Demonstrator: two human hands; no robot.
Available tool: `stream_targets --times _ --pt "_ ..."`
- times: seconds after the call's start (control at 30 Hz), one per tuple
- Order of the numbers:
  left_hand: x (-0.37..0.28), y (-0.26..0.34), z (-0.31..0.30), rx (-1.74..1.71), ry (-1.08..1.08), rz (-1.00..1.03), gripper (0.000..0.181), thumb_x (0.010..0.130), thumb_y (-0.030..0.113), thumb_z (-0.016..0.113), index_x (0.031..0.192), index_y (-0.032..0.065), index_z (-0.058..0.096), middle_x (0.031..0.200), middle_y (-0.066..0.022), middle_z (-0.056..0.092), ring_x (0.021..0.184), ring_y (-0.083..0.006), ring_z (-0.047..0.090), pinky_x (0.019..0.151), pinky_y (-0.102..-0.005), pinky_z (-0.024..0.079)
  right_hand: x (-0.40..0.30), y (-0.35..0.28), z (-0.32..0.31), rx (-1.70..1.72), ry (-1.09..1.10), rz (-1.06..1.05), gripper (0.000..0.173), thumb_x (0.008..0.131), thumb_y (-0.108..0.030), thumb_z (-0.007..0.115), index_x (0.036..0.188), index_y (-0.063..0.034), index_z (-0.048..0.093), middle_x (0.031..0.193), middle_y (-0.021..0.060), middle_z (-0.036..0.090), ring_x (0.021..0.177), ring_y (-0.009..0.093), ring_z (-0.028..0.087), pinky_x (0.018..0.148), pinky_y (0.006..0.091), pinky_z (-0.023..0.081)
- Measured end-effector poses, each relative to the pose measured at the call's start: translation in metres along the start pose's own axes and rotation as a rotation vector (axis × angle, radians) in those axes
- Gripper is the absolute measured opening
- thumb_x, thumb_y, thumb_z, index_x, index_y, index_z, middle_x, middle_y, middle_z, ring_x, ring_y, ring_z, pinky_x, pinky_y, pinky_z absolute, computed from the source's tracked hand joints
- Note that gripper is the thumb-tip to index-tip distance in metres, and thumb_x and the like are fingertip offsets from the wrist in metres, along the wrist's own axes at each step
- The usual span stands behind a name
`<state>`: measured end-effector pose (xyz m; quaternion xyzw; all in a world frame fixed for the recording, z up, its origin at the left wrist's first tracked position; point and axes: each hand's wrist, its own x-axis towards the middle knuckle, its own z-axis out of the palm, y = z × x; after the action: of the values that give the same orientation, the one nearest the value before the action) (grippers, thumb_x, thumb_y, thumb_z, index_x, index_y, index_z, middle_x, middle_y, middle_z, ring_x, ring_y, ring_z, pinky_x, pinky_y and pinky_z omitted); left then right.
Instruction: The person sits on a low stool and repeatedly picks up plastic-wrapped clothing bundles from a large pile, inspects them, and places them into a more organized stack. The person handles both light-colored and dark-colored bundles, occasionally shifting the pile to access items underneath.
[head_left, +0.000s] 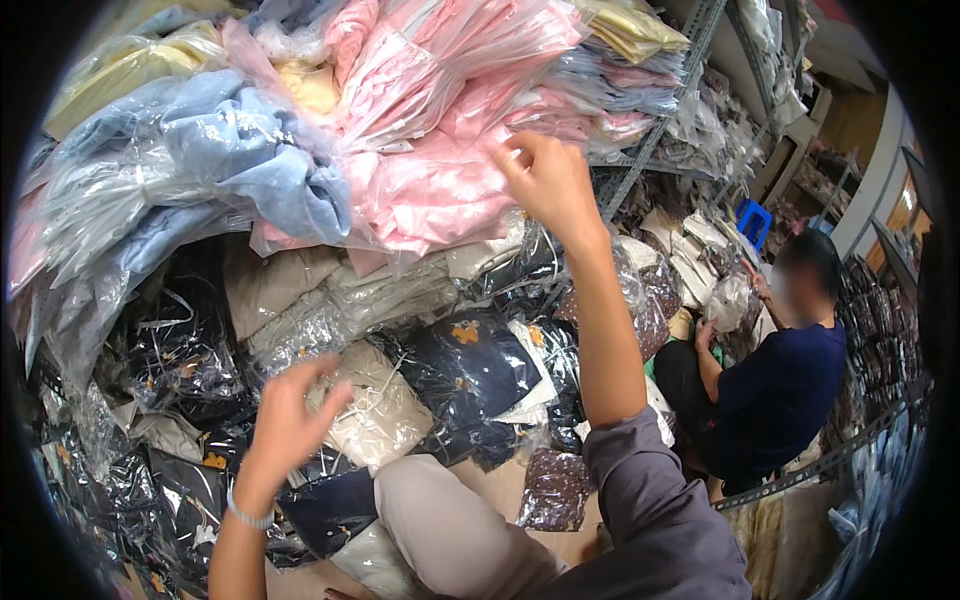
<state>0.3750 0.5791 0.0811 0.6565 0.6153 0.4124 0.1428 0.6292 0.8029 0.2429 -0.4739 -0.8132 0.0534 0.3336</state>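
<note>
My right hand (546, 184) is raised to a bundle of pink garments in clear plastic bags (431, 191), its fingers curled at the bundle's right side. Whether they grip the plastic is hard to see. Lower down, my left hand (296, 416), slightly blurred, holds nothing and has its fingers apart. It hovers by a beige bagged garment (382, 409) bound with a white tie. Light blue bagged garments (255, 150) slump over the shelf front, left of the pink ones. Dark navy packs (469, 360) with small orange motifs lie below.
A co-worker (780, 390) sits low at the right, handling a clear bag before a heap of packs. Perforated metal shelf posts (649, 154) rise at the upper right. Beyond is a blue plastic stool (752, 223). A brown dotted pack (553, 489) lies on the floor near my knee.
</note>
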Motion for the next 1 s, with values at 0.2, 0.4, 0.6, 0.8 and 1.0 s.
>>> stream_targets --times 0.2,0.4,0.6,0.8,1.0 --pt "0.137 0.002 0.029 -0.168 0.092 -0.098 0.087 0.078 0.056 0.071 0.128 -0.0114 0.048 0.124 -0.0274 0.056 0.120 -0.0356 0.052 0.103 -0.0390 0.037 0.032 0.045 0.041 0.088 -0.082 0.065 0.067 0.078 -0.054 0.068 0.103 0.0083 0.067 0.098 0.0278 0.068 0.092 0.035 0.068 0.084 0.0398 0.050" --pt "0.180 0.014 0.063 -0.305 0.447 0.072 0.079 0.083 0.042 0.071 0.131 -0.0116 0.040 0.129 -0.0277 0.051 0.123 -0.0344 0.048 0.107 -0.0395 0.032 0.058 0.034 0.049 0.747 -0.021 0.063 0.042 0.071 -0.023 0.078 0.098 0.0079 0.068 0.091 0.0140 0.070 0.083 0.019 0.066 0.073 0.0322 0.051" --pt "0.228 0.032 0.054 -0.201 0.711 0.242 0.053 0.084 0.027 0.065 0.118 -0.0121 0.053 0.118 -0.0315 0.056 0.115 -0.0400 0.052 0.103 -0.0438 0.034 0.118 0.026 0.056 0.611 0.142 -0.037 0.045 0.067 -0.019 0.076 0.100 0.0087 0.066 0.097 0.0205 0.069 0.092 0.027 0.067 0.079 0.0363 0.051" --pt "0.269 0.075 0.039 0.088 0.629 0.019 0.045 0.082 0.028 0.057 0.096 -0.0143 0.060 0.098 -0.0403 0.059 0.099 -0.0457 0.062 0.085 -0.0491 0.048 0.162 0.012 0.068 0.368 0.407 -0.114 0.050 0.071 -0.030 0.071 0.107 0.0026 0.065 0.109 0.0229 0.067 0.106 0.038 0.062 0.090 0.0412 0.048" --pt "0.316 0.066 0.026 0.048 0.433 0.099 0.052 0.087 0.029 0.049 0.115 -0.0149 0.051 0.113 -0.0392 0.055 0.112 -0.0484 0.054 0.098 -0.0478 0.041 0.165 -0.007 0.075 0.184 0.535 -0.250 0.057 0.073 -0.037 0.068 0.114 0.0016 0.061 0.115 0.0219 0.064 0.111 0.039 0.059 0.093 0.0414 0.047"
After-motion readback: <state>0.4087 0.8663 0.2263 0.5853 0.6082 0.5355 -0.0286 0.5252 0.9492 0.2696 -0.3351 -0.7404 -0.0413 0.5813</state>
